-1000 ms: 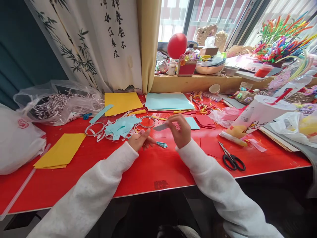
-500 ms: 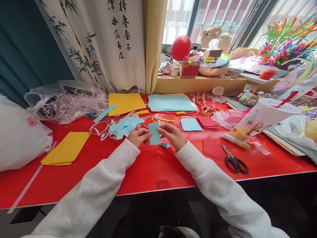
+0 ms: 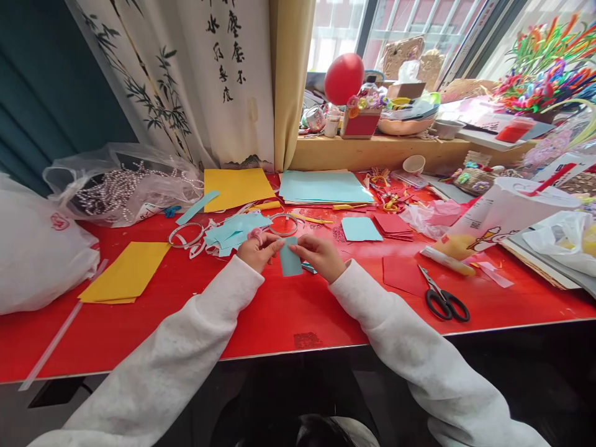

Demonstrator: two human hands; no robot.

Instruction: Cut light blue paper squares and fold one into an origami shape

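Note:
A small light-blue paper rectangle hangs upright between my two hands, above the red table. My left hand pinches its upper left edge, thumb toward me. On its upper right my right hand grips the paper between thumb and fingers. Just beyond my left hand lies a loose pile of light-blue paper pieces. Another bit of blue paper shows partly behind my right hand. Farther right are a square blue sheet and a stack of red paper.
Black-handled scissors lie on the red table at the right, beside red paper. A tilted drink cup stands behind them. Yellow paper and a white plastic bag are at the left. Blue sheets lie at the back.
The blue paper has tilted slightly and looks darker. My right thumb has moved inward across its upper part. The view has dipped a little, so the background sits differently.

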